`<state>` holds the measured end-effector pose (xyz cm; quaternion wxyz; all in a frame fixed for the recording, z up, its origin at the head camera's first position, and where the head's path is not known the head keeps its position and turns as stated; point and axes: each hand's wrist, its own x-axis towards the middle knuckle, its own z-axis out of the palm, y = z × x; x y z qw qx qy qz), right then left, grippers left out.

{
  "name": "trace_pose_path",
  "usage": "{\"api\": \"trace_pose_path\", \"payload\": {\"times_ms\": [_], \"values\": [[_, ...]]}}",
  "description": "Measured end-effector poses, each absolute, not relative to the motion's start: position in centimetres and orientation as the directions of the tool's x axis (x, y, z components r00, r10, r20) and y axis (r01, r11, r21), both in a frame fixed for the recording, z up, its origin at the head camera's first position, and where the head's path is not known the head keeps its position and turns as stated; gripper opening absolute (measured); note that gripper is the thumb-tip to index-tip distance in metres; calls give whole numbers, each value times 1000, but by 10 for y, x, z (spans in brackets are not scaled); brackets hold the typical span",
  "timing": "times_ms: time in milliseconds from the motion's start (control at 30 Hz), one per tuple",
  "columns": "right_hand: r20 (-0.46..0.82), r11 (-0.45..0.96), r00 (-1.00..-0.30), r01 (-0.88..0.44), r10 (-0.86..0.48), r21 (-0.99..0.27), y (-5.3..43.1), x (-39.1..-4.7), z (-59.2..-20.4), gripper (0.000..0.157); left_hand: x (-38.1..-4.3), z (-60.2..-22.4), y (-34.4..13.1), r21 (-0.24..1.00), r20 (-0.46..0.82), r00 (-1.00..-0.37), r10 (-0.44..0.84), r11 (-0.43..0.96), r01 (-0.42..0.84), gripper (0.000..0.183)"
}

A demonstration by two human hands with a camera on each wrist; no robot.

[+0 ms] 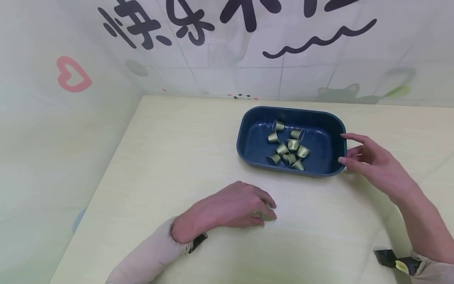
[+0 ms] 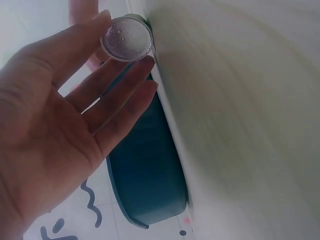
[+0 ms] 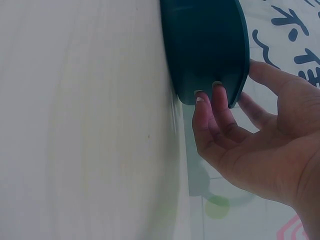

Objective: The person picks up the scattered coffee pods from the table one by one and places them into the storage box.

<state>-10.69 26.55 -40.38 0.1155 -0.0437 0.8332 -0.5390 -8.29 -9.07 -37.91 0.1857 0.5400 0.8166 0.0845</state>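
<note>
A dark blue rectangular tray (image 1: 253, 152) with rounded corners stands on the table, and several green-gold coffee capsules (image 1: 293, 145) lie loosely in it. At its right end my right hand (image 1: 381, 167) grips the wall, with fingertips on the rim and against the outside, as the right wrist view also shows. In front of the tray, my left hand (image 1: 235, 207) is low over the table, palm down. Its thumb and fingers pinch a single coffee capsule (image 2: 127, 39), whose silvery round end faces the left wrist camera; from the head view the hand mostly hides it.
The pale wooden table (image 1: 159, 157) reaches back to a white printed sheet (image 1: 227, 79) with dark lettering. Another sheet with a pink heart (image 1: 73, 74) hangs along the left side. A black wrist strap (image 1: 393, 260) shows at the right sleeve.
</note>
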Motion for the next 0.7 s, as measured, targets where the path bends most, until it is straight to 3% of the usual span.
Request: {"api": "trace_pose_path", "payload": {"times_ms": [700], "values": [[-161, 416, -967, 65, -199, -907, 266, -107, -404, 59, -79, -381, -88, 348, -207, -366, 907, 418, 839, 28]]}}
